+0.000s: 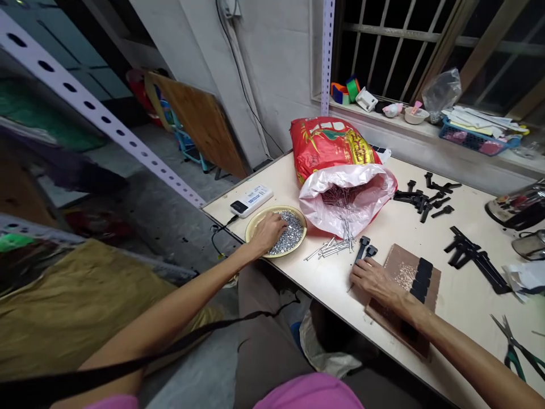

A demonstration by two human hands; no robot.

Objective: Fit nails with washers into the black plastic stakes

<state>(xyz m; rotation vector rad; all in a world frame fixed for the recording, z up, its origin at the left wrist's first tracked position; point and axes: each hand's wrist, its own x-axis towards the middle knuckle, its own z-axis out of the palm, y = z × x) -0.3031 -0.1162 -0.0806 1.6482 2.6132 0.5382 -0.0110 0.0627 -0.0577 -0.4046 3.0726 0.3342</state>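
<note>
My left hand is in a shallow yellow bowl of small silver metal nuts. Its fingers are curled together among the nuts; whether one is pinched there is too small to tell. On the table, my right hand is closed over two black plastic clamp-like parts, whose square heads stick out beyond the fingers. The palm hides their lower ends. Beside it lies a brown board with black pads; my right forearm crosses over it. Long silver bolts lie loose between the hands.
A red sack with a white lining lies open towards me, bolts spilling from its mouth. More black parts lie to the right, with green-handled scissors nearer. A white power bank-like device sits behind the bowl. A perforated metal post slants at left.
</note>
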